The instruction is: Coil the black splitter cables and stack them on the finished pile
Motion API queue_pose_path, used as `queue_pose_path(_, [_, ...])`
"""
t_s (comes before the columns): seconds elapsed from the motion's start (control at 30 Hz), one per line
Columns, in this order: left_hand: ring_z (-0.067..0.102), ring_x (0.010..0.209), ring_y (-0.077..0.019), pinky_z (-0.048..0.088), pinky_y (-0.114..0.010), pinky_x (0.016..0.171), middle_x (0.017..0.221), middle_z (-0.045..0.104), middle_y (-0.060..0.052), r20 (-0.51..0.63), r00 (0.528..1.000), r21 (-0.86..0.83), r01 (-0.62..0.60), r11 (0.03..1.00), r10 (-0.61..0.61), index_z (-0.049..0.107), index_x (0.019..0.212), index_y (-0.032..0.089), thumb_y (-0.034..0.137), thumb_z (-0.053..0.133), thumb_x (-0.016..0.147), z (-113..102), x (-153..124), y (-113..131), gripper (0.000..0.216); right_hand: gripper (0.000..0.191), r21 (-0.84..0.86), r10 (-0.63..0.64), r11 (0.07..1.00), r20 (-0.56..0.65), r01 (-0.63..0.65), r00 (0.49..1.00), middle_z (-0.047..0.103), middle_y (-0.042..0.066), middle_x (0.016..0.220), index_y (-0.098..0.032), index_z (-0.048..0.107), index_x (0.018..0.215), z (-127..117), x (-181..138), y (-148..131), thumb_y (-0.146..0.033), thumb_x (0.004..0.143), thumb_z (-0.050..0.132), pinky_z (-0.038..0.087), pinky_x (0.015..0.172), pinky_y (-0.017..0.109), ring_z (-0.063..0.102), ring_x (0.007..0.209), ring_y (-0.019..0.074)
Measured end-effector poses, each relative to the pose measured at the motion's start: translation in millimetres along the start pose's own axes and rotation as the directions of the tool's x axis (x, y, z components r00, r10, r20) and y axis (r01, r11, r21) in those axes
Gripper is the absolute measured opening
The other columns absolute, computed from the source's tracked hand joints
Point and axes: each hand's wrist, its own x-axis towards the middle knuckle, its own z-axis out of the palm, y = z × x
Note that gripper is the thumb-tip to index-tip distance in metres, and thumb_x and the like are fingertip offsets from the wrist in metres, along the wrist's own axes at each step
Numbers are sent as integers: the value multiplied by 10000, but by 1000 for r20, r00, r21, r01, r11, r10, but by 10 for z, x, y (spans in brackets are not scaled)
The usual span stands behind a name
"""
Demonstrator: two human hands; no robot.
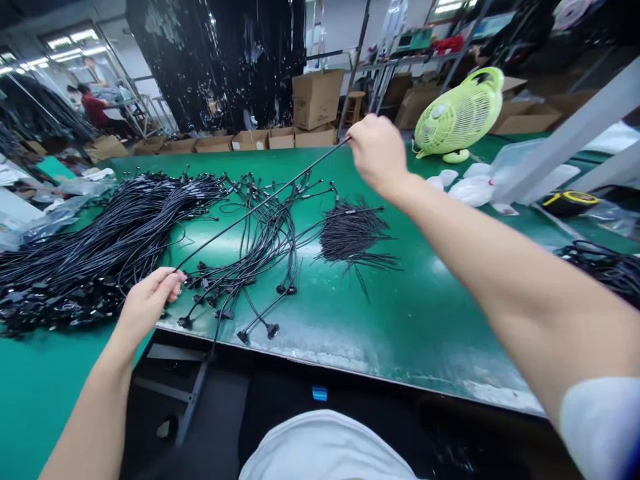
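Observation:
A thin black cable (260,201) runs in a taut slant between my two hands, above the green table. Its lower end is pinched by my left hand (147,299), near the table's front edge. Higher up and to the right, my right hand (379,152) is closed around the other end; the tip is hidden in the fingers. Beneath the stretched cable lies a loose spread of black cables (270,233) with plugs at their ends. Right of them is a pile of short black cable ties (353,230).
A thick bundle of black cables (125,227) covers the left side. At the right stand a light-green fan (457,117), white plastic bags (473,190) and a yellow-black tape measure (570,202). Cardboard boxes (317,100) line the far edge. A person in red (95,110) sits far back left.

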Motion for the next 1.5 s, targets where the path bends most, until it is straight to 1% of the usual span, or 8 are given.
queue_pose_path(0.17, [311, 433, -74, 273, -181, 386, 522, 348, 57, 105, 990, -707, 137, 693, -89, 577, 727, 181, 386, 615, 824, 218, -1, 88, 229, 512, -317, -133, 921, 286, 225, 949, 661, 161, 928, 49, 619, 911, -332, -475, 364, -236, 999, 202, 290, 813, 400, 501, 1131, 203])
queue_pose_path(0.43, [593, 1020, -215, 475, -317, 864, 1102, 646, -98, 275, 881, -207, -338, 918, 386, 675, 981, 202, 312, 489, 919, 1470, -436, 948, 224, 108, 339, -503, 864, 628, 372, 594, 664, 8, 703, -209, 587, 886, -885, -2162, -457, -151, 896, 496, 234, 469, 271, 574, 556, 137])
queue_pose_path(0.63, [376, 481, -92, 315, -223, 489, 546, 425, 47, 744, 605, -431, 109, 896, 284, 663, 1022, 183, 399, 466, 950, 1721, -545, 1031, 302, 255, 217, -256, 962, 495, 167, 830, 686, 63, 885, -213, 612, 913, -993, -1988, -31, -465, 876, 599, 296, 540, 287, 608, 759, 213])
queue_pose_path(0.77, [138, 397, -50, 224, -183, 413, 482, 175, 103, 640, 739, -715, 472, 516, 212, 679, 877, 142, 372, 542, 916, 1388, -285, 847, 270, 258, 330, -176, 944, 466, 14, 867, 702, 70, 910, -238, 637, 937, -762, -2180, 485, -466, 908, 520, 400, 621, 340, 627, 784, 247])
queue_pose_path(0.93, [364, 445, -48, 383, -151, 503, 567, 390, 66, 329, 944, -876, 297, 380, 21, 647, 1093, 175, 323, 507, 939, 1303, -217, 854, 256, 295, 377, -334, 907, 370, 188, 867, 693, 93, 837, -241, 640, 916, -714, -2590, 124, -337, 965, 365, 404, 606, 341, 631, 714, 233])
queue_pose_path(1.17, [616, 914, -201, 457, -314, 860, 959, 678, -77, 567, 748, -538, 18, 843, 345, 672, 993, 185, 417, 528, 922, 1874, -616, 1048, 282, 338, 603, -523, 763, 362, 235, 771, 621, 18, 676, -190, 596, 734, -986, -2314, -670, -308, 974, 390, 300, 530, 260, 537, 574, 120])
queue_pose_path(1.33, [462, 488, -83, 385, -234, 546, 640, 561, 22, 533, 799, -744, 285, 604, 279, 598, 889, 175, 423, 530, 927, 1893, -674, 1020, 260, 273, 779, -112, 587, 349, -221, 931, 634, 30, 851, -209, 605, 963, -681, -2252, -655, -459, 853, 614, 430, 698, 270, 585, 803, 165])
queue_pose_path(1.5, [596, 689, -161, 476, -309, 759, 601, 547, -4, 594, 787, -763, 484, 428, 168, 597, 779, 161, 556, 523, 891, 2135, -754, 1036, 417, 341, 803, 132, 43, 585, -594, 800, 415, -47, 566, -198, 554, 781, -369, -2487, -874, -503, 920, 489, 321, 486, 236, 391, 495, 94])
